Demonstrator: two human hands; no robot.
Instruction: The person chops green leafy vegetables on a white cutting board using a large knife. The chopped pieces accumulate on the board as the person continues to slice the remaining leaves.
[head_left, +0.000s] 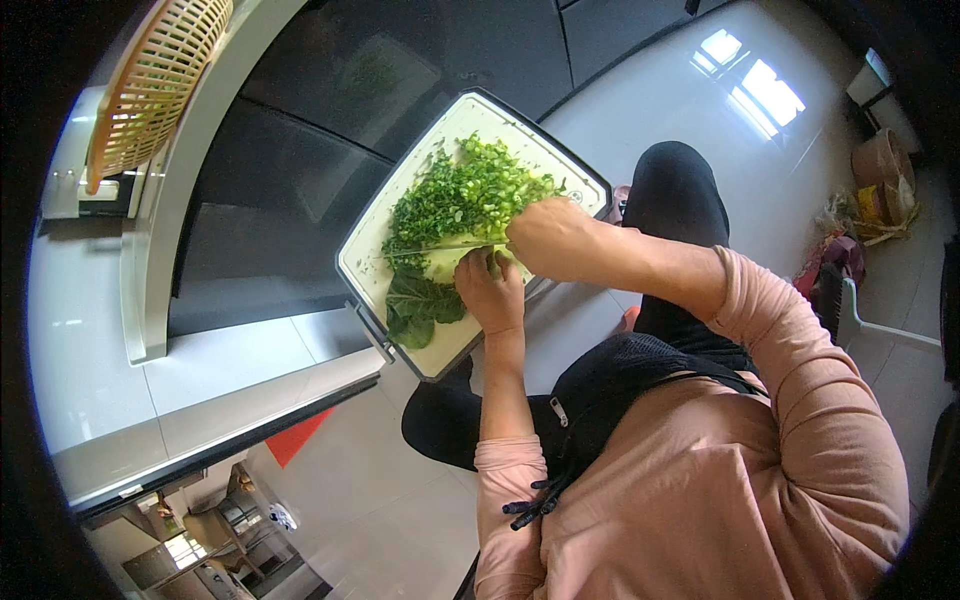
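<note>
A white cutting board (442, 360) with a dark rim lies before me, tilted in the view. My right hand (551, 236) is closed around the handle end of a knife, whose thin blade (450, 247) points left across the board. Just below the blade, my left hand (491, 289) presses with curled fingers on leafy greens (424, 300); their broad dark leaves spread to its left, and the stems are mostly hidden under the fingers. Chopped greens (465, 187) are heaped on the far side of the blade, with pale stem pieces toward the right. Small bits are scattered near the board's edges.
A yellow plastic basket (154, 90) with greens inside stands at the upper left. Dark glossy panels (262, 187) lie beyond the board. Bags and a pot (883, 161) stand on the floor at the far right. My knees are close to the board's near side.
</note>
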